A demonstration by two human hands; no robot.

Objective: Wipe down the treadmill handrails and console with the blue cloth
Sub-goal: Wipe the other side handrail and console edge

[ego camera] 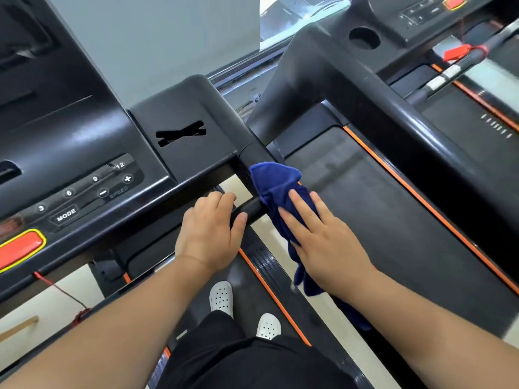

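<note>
While white shoes (222, 297) stand on the belt (233, 275) down low, the left hand (209, 234) has its grip wrapped round a short bar (251, 210) under the console (84, 153) edge. Right hand (323, 240) lies flat, fingers straight, grip wide, pressing the blue cloth (273, 183) onto the handrail (254, 157), loose end dangling below the wrist. Thin strip of pale floor (266, 228), then a second treadmill (379, 178) on the right, grey wall (182, 37) beyond.

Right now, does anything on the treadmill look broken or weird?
Nothing looks broken. One odd thing: a black scribbled patch on the console corner, above the blue cloth, as if a label were blotted out.
</note>
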